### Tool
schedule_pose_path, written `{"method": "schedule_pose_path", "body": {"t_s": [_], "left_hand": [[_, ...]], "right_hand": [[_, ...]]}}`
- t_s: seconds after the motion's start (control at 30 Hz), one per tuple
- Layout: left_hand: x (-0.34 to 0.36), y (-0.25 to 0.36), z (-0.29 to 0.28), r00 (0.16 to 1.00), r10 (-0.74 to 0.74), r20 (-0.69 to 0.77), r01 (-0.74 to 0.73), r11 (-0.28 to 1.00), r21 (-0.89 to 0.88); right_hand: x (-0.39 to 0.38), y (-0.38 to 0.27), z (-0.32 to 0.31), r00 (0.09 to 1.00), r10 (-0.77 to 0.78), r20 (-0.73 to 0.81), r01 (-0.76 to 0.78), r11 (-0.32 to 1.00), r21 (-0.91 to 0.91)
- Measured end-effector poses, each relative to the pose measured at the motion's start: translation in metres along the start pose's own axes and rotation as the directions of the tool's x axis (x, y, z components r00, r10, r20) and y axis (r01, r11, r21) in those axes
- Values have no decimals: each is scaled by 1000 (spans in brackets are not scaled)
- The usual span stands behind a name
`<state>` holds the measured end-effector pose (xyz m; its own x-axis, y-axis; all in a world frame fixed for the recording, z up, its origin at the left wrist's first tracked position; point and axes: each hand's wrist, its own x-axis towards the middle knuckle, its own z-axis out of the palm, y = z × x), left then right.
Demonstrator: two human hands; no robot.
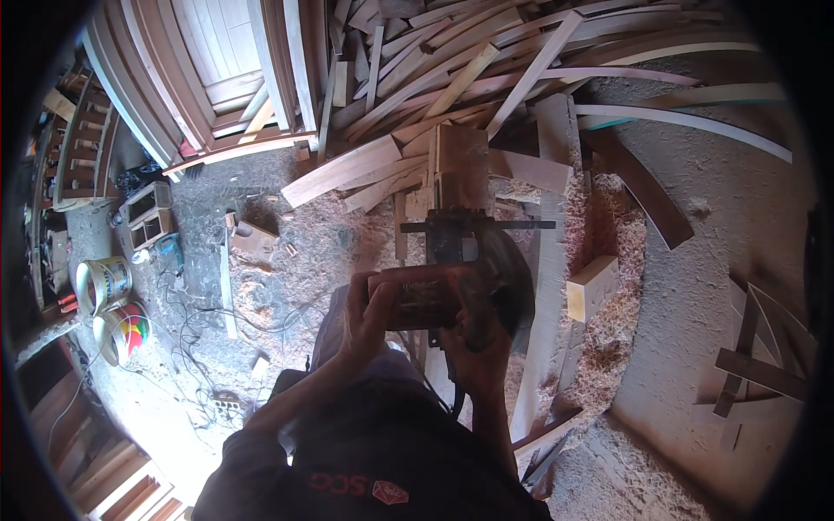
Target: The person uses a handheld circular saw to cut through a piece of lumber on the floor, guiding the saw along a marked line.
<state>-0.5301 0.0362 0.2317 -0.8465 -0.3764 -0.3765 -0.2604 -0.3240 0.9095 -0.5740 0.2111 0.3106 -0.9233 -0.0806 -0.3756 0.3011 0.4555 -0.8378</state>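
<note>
A dark power saw [499, 269] with a long metal bar across its front sits over a narrow wooden workpiece [460, 161] in the centre. My left hand [365, 321] is closed round the saw's cylindrical body on its left side. My right hand [478, 343] is closed on the rear handle at the lower right of the saw, partly hidden by it. A dark cord hangs down from the saw beside my right forearm. A light wooden block [592, 288] lies among shavings to the right of the saw.
Piled boards [486, 35] fill the top, near door frames [204, 69]. At left are two buckets [104, 286], a blue tool [169, 252] and tangled cords. A long beam [552, 130] runs right of the workpiece. Triangular offcuts [743, 365] lie at far right.
</note>
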Motion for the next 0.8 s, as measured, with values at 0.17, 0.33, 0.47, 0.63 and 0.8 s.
{"method": "schedule_pose_path", "body": {"t_s": [0.17,0.33,0.47,0.63,0.8], "left_hand": [[2,3,1,1000,-13,-8,13,1000,7],[4,6,2,1000,-26,-15,26,1000,-7],[8,-2,1,1000,-21,-19,21,1000,-9],[10,6,2,1000,-18,-11,18,1000,-17],[14,11,3,1000,-24,8,24,997,-75]], "right_hand": [[3,0,1,1000,-7,12,6,1000,17],[6,-1,0,1000,-23,9,23,1000,-5],[7,0,2,1000,30,8,-30,999,9],[12,-1,3,1000,-13,13,13,1000,-10],[14,-6,1,994,107,26,-108,994,34]]}}
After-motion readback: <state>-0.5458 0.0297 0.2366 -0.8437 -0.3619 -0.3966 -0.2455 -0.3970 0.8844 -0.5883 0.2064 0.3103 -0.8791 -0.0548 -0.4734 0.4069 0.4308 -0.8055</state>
